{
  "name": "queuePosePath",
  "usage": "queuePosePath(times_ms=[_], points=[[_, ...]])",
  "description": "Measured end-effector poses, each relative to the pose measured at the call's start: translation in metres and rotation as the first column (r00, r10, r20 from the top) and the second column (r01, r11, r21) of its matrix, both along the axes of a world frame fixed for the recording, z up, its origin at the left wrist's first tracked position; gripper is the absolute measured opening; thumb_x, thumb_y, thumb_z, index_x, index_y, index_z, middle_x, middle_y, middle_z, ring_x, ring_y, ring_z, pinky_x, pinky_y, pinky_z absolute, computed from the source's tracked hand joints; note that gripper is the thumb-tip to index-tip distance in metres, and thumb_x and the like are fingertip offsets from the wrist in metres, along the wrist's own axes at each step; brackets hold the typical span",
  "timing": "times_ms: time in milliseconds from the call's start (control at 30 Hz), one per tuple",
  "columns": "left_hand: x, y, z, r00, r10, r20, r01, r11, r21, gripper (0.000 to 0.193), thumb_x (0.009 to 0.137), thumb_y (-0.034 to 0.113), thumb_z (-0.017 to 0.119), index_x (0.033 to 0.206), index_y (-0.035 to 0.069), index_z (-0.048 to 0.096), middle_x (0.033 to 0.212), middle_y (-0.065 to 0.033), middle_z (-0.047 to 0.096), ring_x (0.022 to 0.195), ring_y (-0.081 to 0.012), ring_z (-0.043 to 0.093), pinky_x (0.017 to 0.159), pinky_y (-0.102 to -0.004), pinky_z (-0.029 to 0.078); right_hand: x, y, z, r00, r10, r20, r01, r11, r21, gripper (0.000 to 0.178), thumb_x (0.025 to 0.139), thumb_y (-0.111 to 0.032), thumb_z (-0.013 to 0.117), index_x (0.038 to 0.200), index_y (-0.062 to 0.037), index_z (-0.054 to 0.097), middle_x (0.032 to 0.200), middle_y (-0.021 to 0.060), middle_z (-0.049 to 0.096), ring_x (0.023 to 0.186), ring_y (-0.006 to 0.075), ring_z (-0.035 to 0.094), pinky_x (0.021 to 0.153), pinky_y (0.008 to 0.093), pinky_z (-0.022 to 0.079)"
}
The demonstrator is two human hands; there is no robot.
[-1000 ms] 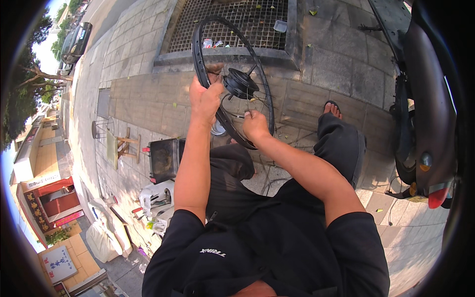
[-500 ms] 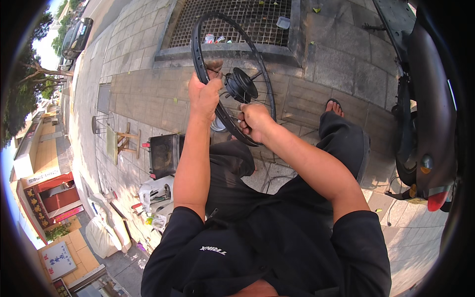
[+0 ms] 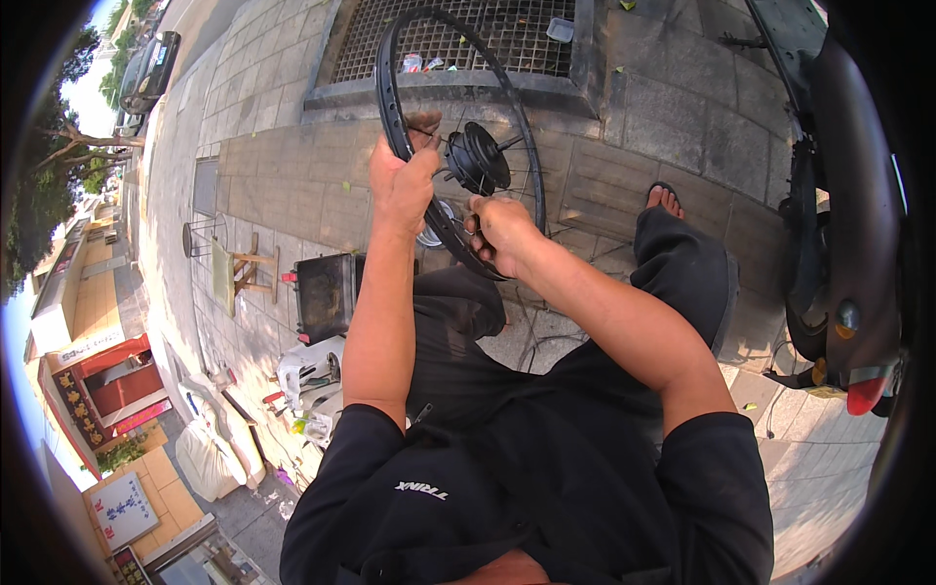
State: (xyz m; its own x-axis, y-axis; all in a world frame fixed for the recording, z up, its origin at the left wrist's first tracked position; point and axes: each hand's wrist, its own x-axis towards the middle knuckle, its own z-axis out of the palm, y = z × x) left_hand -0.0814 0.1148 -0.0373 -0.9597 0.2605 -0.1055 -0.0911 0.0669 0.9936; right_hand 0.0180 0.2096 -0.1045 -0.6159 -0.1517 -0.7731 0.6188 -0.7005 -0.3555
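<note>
A black wheel rim [image 3: 389, 93] is held up in front of me, tilted, with a black hub motor [image 3: 478, 159] inside its ring. Only a few thin spokes show between hub and rim. My left hand [image 3: 402, 185] is closed around the rim's left side, its thumb along the edge. Lower down, my right hand [image 3: 502, 232] pinches at a spoke between the hub and the rim's lower part; its fingertips are partly hidden.
A black open toolbox [image 3: 325, 297] and a white container [image 3: 310, 375] with tools stand left of my legs, near a small wooden stool [image 3: 255, 271]. A dark scooter [image 3: 858, 224] stands at the right. Beyond the wheel lies a framed metal grating [image 3: 453, 49].
The rim has risen slightly in the picture. My right hand has shifted a little up and left along the rim's lower part; my left hand keeps its grip.
</note>
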Motion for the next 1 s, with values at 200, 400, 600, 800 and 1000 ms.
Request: queuePosePath(times_ms=[200, 400, 600, 800, 1000], points=[[0.0012, 0.0009, 0.0006, 0.999, -0.039, -0.039, 0.036, 0.997, -0.062, 0.042, 0.085, -0.002, 0.057, 0.127, -0.003, 0.059, 0.129, -0.0145, 0.066, 0.121, -0.0227, 0.063, 0.104, -0.0355, 0.05, 0.0025, -0.0021, 0.0033, 1.0, -0.013, -0.021, 0.013, 1.0, 0.007, 0.02, 0.106, -0.026, 0.055, 0.094, -0.0091, 0.057, 0.075, 0.0024, 0.058, 0.054, 0.0141, 0.047, 0.047, 0.0321, 0.034], [-0.001, 0.0025, -0.0016, 0.999, -0.031, -0.012, 0.032, 0.999, 0.034, 0.043, 0.082, -0.005, 0.059, 0.124, -0.004, 0.06, 0.128, -0.0127, 0.066, 0.116, -0.0196, 0.063, 0.11, -0.0365, 0.047, 0.0027, -0.001, 0.0058, 1.0, -0.011, -0.019, 0.012, 1.0, 0.012, 0.022, 0.107, -0.027, 0.056, 0.093, -0.01, 0.058, 0.073, 0.0013, 0.058, 0.055, 0.013, 0.045, 0.047, 0.0311, 0.033], [0.0016, 0.0054, 0.0026, 1.0, -0.026, 0.001, 0.026, 1.0, 0.016, 0.044, 0.081, -0.006, 0.058, 0.125, -0.005, 0.059, 0.128, -0.0141, 0.065, 0.12, -0.0221, 0.063, 0.113, -0.0385, 0.046, 0.0042, -0.0009, 0.0034, 0.999, -0.006, -0.037, 0.007, 1.0, 0.015, 0.022, 0.107, -0.027, 0.056, 0.094, -0.0097, 0.059, 0.075, 0.0015, 0.058, 0.056, 0.0128, 0.046, 0.048, 0.0309, 0.034], [0.0013, 0.005, 0.0013, 0.999, -0.032, -0.003, 0.032, 0.999, 0.025, 0.045, 0.08, -0.007, 0.058, 0.125, -0.005, 0.059, 0.129, -0.0145, 0.065, 0.12, -0.0225, 0.063, 0.113, -0.0387, 0.046, 0.0055, -0.0004, 0.0048, 0.998, -0.017, -0.057, 0.018, 1.0, 0.018, 0.023, 0.106, -0.023, 0.053, 0.092, -0.0055, 0.058, 0.075, 0.0047, 0.059, 0.054, 0.0146, 0.049, 0.046, 0.0328, 0.035], [0.004, 0.009, 0.0045, 1.0, -0.024, -0.003, 0.024, 1.0, 0.013, 0.045, 0.08, -0.007, 0.058, 0.126, -0.006, 0.059, 0.129, -0.0151, 0.065, 0.12, -0.0228, 0.063, 0.113, -0.039, 0.046, 0.0059, -0.001, 0.0013, 0.998, -0.02, -0.063, 0.021, 1.0, 0.016, 0.023, 0.106, -0.023, 0.054, 0.091, -0.0053, 0.058, 0.075, 0.0047, 0.059, 0.054, 0.0145, 0.049, 0.045, 0.0327, 0.035]])
